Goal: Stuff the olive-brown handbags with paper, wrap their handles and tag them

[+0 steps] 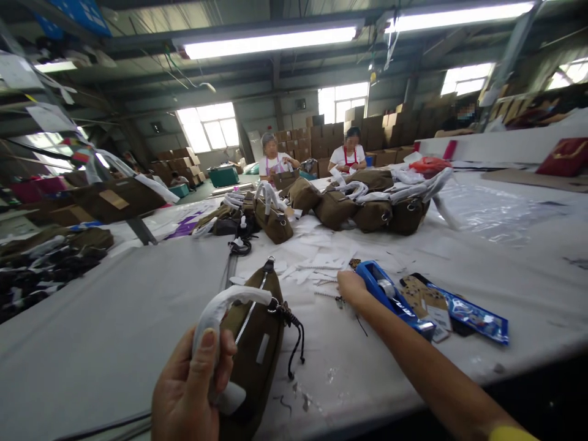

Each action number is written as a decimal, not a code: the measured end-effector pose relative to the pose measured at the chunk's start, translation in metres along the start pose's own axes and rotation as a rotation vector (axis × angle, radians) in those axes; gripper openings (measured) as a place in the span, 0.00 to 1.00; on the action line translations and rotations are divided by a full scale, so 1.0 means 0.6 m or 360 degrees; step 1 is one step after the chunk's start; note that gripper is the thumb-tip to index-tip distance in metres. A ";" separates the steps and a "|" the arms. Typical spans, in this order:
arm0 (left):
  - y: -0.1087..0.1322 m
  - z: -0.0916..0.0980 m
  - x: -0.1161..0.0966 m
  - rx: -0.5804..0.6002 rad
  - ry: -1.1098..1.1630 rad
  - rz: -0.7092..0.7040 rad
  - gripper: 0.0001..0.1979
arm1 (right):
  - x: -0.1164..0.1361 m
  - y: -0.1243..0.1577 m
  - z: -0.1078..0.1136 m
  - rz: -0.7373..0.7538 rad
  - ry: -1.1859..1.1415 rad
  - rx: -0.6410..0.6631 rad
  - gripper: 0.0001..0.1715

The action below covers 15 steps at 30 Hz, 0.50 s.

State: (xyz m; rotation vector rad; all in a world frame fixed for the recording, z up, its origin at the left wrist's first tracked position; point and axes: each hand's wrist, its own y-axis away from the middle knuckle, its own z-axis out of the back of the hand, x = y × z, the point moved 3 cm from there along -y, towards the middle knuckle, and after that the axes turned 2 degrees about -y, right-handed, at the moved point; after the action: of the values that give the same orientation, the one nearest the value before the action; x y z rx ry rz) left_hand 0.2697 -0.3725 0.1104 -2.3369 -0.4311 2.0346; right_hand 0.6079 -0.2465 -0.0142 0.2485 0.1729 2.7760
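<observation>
A brown bag (250,373) with a zip is sitting at the lower centre of the frame, on a white table (114,306). The person's left hand (193,373) is gripping its white-wrapped handle (229,298), fingers curling round, thumb pressing on top. The wrapping is looking slick to me, so a sharp tug could be making it slide or tear. A dark cord (288,315) is trailing beside the bag and might be snagging if the bag turns.

Right of centre, the right hand (353,289) is resting beside a blue tape dispenser (404,309); its fingertips are hiding from me, so I cannot tell whether they are holding anything. A careless sweep there could be scattering the loose paper slips (303,272) nearby, or knocking the dispenser into the blue packet (473,315) farther right. Across the upper centre, more brown bags (333,208) are crowding together, and two people are sitting behind them.
</observation>
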 end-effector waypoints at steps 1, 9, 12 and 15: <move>0.000 0.002 0.002 0.0013 -0.0012 -0.0009 0.18 | 0.002 0.001 -0.001 -0.0010 0.0028 0.0023 0.16; 0.008 0.011 0.003 0.0076 -0.0090 -0.0083 0.18 | 0.008 0.008 0.005 -0.0027 0.0148 -0.0075 0.19; 0.010 0.006 -0.002 0.0073 -0.0150 -0.0117 0.19 | 0.010 0.018 0.024 0.0029 0.0173 -0.0166 0.17; 0.010 0.001 -0.006 0.0101 -0.0187 -0.0138 0.20 | 0.009 0.030 0.046 0.0114 0.0192 -0.0266 0.17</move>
State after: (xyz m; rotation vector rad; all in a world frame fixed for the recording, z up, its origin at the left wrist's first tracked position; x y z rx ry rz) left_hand 0.2698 -0.3794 0.1123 -2.1322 -0.4550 2.1200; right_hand 0.6025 -0.2589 0.0161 0.0458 -0.0395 2.8576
